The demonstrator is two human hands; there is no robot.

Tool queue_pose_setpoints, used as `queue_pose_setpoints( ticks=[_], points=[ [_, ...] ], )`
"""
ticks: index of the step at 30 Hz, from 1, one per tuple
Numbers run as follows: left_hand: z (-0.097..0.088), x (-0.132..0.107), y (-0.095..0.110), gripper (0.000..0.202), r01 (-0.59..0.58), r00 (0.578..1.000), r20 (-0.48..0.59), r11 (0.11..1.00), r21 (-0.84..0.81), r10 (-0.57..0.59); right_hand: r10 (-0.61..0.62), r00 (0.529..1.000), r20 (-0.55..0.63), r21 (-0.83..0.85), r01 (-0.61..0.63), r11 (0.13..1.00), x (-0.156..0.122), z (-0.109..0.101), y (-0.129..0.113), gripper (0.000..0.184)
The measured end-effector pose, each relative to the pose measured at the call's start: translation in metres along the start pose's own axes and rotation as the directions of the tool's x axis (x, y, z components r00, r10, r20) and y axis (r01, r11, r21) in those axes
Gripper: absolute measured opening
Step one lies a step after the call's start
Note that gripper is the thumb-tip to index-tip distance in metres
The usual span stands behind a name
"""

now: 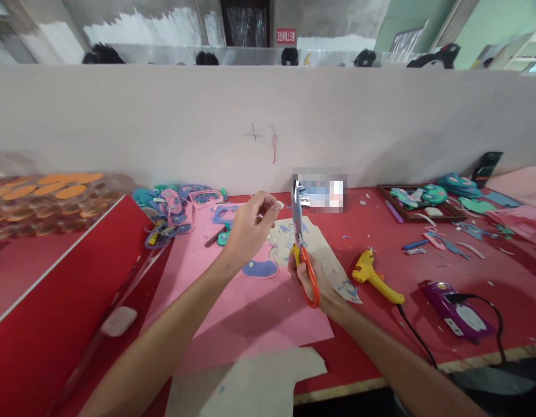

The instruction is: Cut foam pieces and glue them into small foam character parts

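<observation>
My right hand [301, 272] grips a pair of scissors [309, 278] with orange and yellow handles, blades pointing up. Beside it to the left, my left hand [257, 223] is raised with thumb and finger pinched on a small white piece [279, 205], whose kind I cannot make out. Under the hands lies a large pink sheet [224, 315], and on it a purple-blue cut shape with a pink edge [260, 269]. A stained beige sheet [329, 255] with blue scraps lies behind the right hand. Teal cut pieces [223, 237] rest left of my left hand.
A yellow glue gun [374, 278] and a purple power box [456, 313] with cords are on the right. A brown tray [450, 215] holds teal shapes. Cut pink and purple pieces [181, 208] are piled at left, near a red board [77, 295]. A white partition [164, 116] stands behind.
</observation>
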State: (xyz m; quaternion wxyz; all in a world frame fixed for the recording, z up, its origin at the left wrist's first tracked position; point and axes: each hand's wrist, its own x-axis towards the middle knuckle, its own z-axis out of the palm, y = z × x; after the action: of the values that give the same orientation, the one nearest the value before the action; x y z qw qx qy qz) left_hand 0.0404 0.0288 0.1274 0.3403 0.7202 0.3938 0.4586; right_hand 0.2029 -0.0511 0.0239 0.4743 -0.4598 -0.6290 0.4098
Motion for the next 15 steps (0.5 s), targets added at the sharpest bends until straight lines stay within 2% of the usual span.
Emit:
queue_pose_setpoints(
  ticks=[3, 8, 12, 15],
  points=[
    [0.000, 0.000, 0.000, 0.020, 0.005, 1.000, 0.006, 1.000, 0.013, -0.005, -0.068, 0.998, -0.018, 0.035, 0.069, 0.997, 0.001, 0.003, 0.008, 0.051],
    [-0.002, -0.001, 0.001, 0.017, -0.018, 0.999, 0.052, 0.997, 0.075, 0.014, -0.048, 0.999, -0.002, 0.074, 0.048, 0.996, 0.003, 0.003, 0.024, 0.059],
    [-0.003, 0.000, 0.001, 0.015, -0.082, 0.997, 0.019, 0.994, 0.069, 0.081, -0.022, 1.000, -0.011, 0.082, 0.023, 0.996, 0.003, 0.002, 0.022, 0.060],
    [-0.003, 0.000, 0.000, 0.015, -0.074, 0.997, 0.026, 0.997, 0.016, 0.073, 0.000, 1.000, -0.029, 0.101, 0.003, 0.995, 0.002, 0.003, 0.017, 0.057]
  ],
)
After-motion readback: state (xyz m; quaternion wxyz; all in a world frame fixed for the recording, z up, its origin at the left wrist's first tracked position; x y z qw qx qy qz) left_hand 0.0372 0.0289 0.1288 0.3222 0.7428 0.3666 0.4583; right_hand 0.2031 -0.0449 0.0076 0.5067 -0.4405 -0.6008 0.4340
